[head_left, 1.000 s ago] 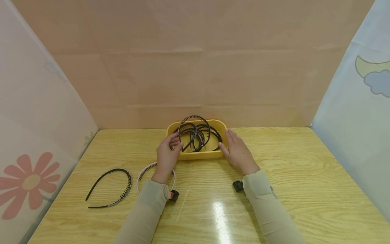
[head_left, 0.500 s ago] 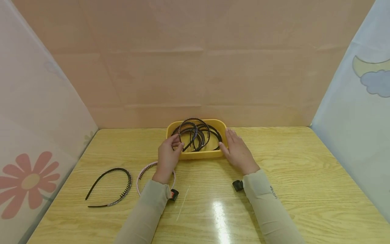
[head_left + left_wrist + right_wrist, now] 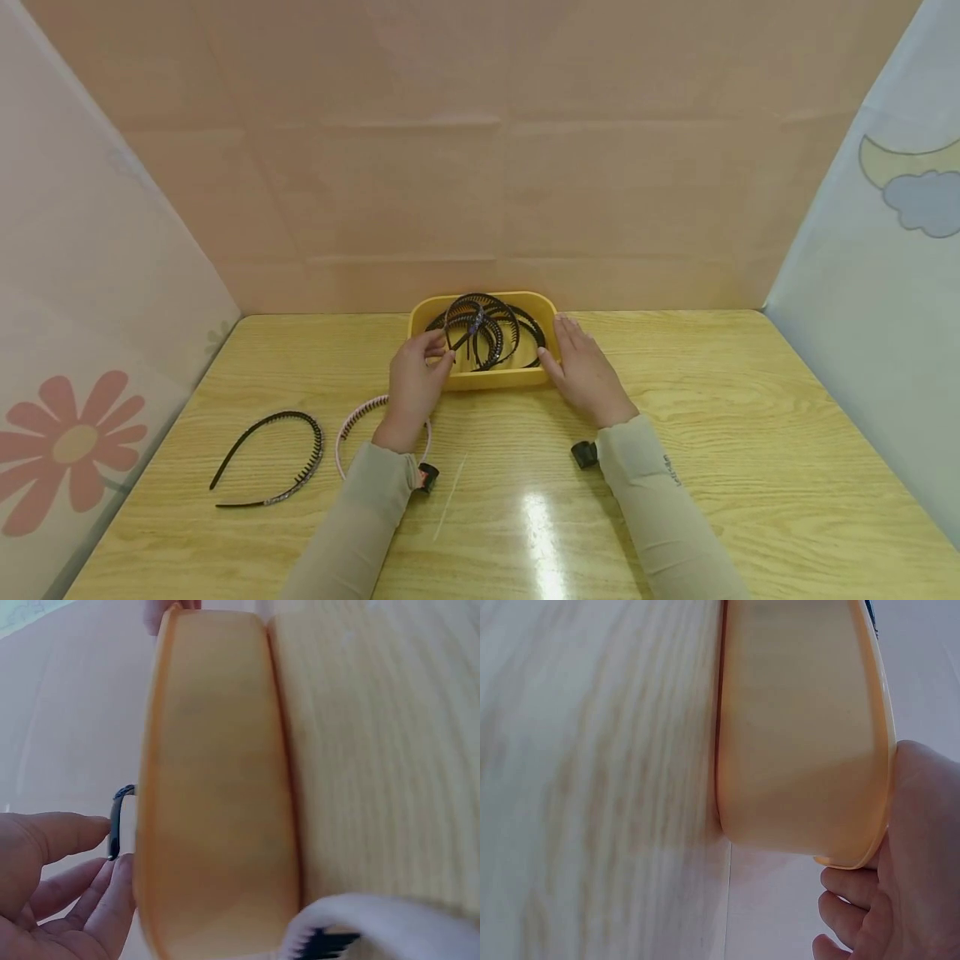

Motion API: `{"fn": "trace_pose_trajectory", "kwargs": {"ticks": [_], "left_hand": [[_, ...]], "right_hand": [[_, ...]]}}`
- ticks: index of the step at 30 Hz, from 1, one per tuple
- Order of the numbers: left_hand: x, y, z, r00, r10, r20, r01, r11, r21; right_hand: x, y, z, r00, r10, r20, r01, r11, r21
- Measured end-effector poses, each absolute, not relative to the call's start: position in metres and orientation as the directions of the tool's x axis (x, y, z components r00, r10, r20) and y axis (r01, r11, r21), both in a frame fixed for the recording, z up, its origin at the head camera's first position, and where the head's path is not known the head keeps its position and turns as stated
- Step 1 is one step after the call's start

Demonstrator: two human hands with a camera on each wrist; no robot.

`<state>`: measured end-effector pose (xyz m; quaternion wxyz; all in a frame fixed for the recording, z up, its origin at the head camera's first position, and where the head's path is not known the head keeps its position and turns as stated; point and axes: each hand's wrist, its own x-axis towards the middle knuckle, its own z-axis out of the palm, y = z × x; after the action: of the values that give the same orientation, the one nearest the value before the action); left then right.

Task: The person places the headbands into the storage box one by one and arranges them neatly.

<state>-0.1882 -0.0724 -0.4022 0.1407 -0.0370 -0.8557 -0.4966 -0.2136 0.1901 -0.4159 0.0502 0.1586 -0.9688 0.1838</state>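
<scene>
A yellow plastic basket (image 3: pixel 495 380) stands at the table's back edge with several dark toothed headbands (image 3: pixel 517 321) heaped inside. At its front left corner my left hand (image 3: pixel 414 383) pinches the end of a dark headband with a glittery section (image 3: pixel 477 320). In the left wrist view that headband (image 3: pixel 115 825) sits between thumb and fingertips, just past the basket's rim (image 3: pixel 150 772). My right hand (image 3: pixel 591 379) holds the basket's right end, thumb over the rim. The right wrist view shows its fingers (image 3: pixel 847 885) curled below the basket's lip (image 3: pixel 847 861).
On the table (image 3: pixel 712 433), left of my forearm, lies a black headband (image 3: pixel 315 450) with a glittery part. A pink headband (image 3: pixel 345 429) lies partly under my left wrist. A tan backdrop (image 3: pixel 495 192) rises behind the basket, with printed side panels (image 3: pixel 82 275) flanking the table.
The upright headband at my left hand has sunk lower into the basket, and the glittery headband has tilted and shifted at my fingertips. My right hand stays at the basket's end.
</scene>
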Motion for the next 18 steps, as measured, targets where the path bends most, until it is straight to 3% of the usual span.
{"fn": "trace_pose_trajectory", "kwargs": {"ticks": [9, 18], "left_hand": [[-0.181, -0.083, -0.382, -0.950, -0.038, 0.309, 0.248, 0.509, 0.824], [-0.173, -0.125, -0.360, -0.976, 0.009, 0.220, 0.179, 0.613, 0.770]], "right_hand": [[-0.213, 0.192, -0.416, -0.942, -0.293, 0.163, -0.332, 0.881, -0.336], [-0.213, 0.194, -0.418, -0.938, -0.297, 0.180, -0.342, 0.881, -0.327]]}}
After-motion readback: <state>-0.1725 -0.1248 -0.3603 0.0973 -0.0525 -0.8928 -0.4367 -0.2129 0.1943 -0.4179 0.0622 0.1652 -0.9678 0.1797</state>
